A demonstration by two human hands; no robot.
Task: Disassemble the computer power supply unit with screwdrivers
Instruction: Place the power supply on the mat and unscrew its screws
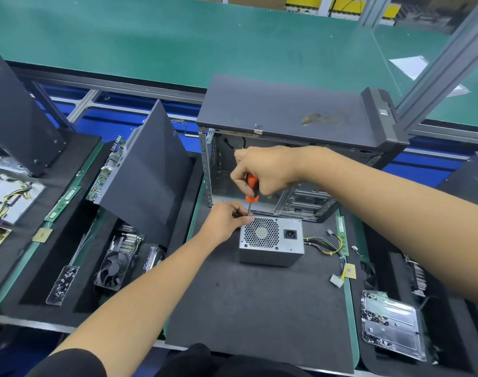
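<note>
A grey power supply unit (271,242) stands on the black foam mat (259,308), its honeycomb fan grille and mains socket facing up. My right hand (262,170) grips the orange handle of a screwdriver (251,193) held upright over the unit's far left corner. My left hand (227,220) pinches the screwdriver's metal shaft near the tip, resting against the unit's top left corner. Yellow and black cables (327,244) trail from the unit to the right and end in a white connector (336,281).
An open computer case (287,148) stands right behind the unit. A dark side panel (148,172) leans at the left over a fan (114,270) and a tray of screws (62,285). A clear plastic tray (393,326) with screws sits at lower right. A loose screw (217,283) lies on the mat.
</note>
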